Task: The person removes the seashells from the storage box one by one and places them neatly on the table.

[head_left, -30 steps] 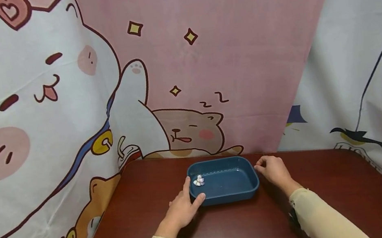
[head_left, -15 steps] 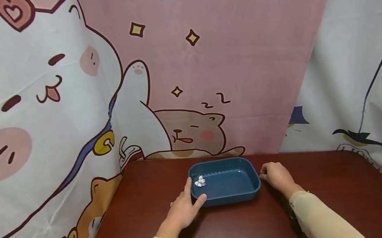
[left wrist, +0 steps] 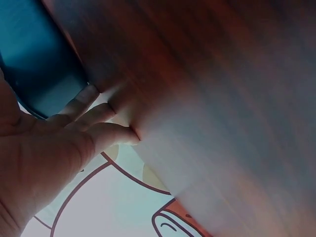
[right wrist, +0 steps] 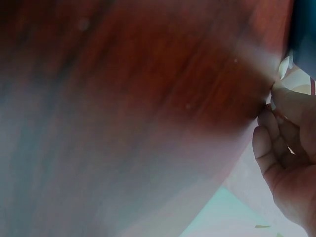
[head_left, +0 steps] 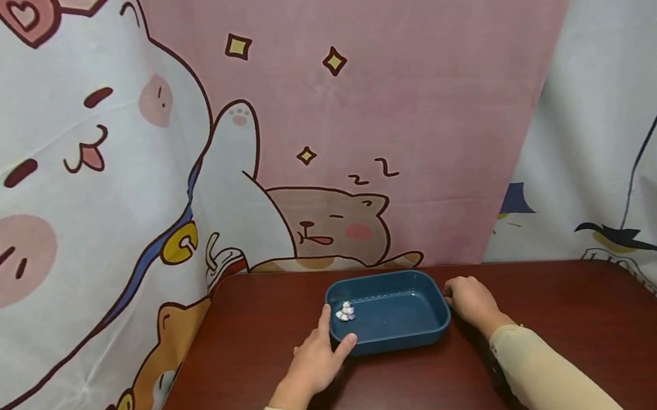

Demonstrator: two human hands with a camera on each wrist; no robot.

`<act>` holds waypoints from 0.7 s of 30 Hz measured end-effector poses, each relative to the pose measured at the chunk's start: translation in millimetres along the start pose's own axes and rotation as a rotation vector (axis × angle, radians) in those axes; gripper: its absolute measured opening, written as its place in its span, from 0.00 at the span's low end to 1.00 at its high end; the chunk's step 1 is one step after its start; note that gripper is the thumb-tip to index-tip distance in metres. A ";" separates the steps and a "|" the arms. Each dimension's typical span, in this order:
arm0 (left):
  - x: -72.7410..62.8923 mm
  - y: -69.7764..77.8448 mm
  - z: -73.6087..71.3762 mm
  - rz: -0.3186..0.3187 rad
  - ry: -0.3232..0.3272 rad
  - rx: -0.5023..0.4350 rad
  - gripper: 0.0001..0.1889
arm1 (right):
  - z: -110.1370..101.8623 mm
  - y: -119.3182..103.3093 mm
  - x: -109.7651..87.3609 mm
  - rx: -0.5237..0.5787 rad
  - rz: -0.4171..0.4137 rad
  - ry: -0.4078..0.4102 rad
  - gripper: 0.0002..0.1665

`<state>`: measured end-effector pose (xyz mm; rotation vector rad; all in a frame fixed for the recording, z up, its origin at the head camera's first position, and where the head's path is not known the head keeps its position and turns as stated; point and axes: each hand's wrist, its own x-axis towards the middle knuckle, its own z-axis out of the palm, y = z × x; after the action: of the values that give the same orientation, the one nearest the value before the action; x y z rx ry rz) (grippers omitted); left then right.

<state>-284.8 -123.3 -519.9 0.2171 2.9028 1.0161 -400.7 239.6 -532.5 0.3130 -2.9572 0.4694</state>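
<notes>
A blue rectangular tray (head_left: 390, 344) lies on the dark wooden table. At its left end sits a small heap of white, purple-tinged garlic cloves (head_left: 344, 312). My left hand (head_left: 311, 362) rests against the tray's left side, thumb by the front left corner and fingers spread along the side. Just outside the right side is my right hand (head_left: 472, 302), its fingers curled down with thumb and fingertips close together. In the right wrist view a small white piece (right wrist: 284, 67) shows between that thumb and the tray; I cannot tell whether the hand holds anything.
A cartoon-printed cloth (head_left: 432, 90) hangs behind the table (head_left: 396, 400) and along its left and right sides. The tray stands close to the table's back edge.
The right hand drew slightly away from the tray's right side, then came back close to the rim. The left hand stays at the tray; the head view has shifted a little.
</notes>
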 end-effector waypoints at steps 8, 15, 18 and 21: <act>-1.2 0.7 -1.9 0.006 -0.003 0.004 0.50 | 1.3 0.0 2.5 0.011 0.030 -0.021 0.06; -1.1 2.3 -3.7 0.004 -0.008 0.005 0.50 | -0.8 -0.3 0.3 0.017 0.078 -0.040 0.08; -1.7 1.9 -3.5 0.006 -0.010 0.010 0.50 | -1.3 -0.1 0.1 -0.001 0.088 -0.051 0.10; -2.0 1.4 -3.6 0.005 -0.011 0.008 0.49 | -1.6 0.2 0.9 -0.018 0.092 -0.054 0.10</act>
<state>-283.0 -124.8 -516.2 0.2297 2.8987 1.0009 -401.5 240.2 -531.0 0.1915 -3.0366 0.4521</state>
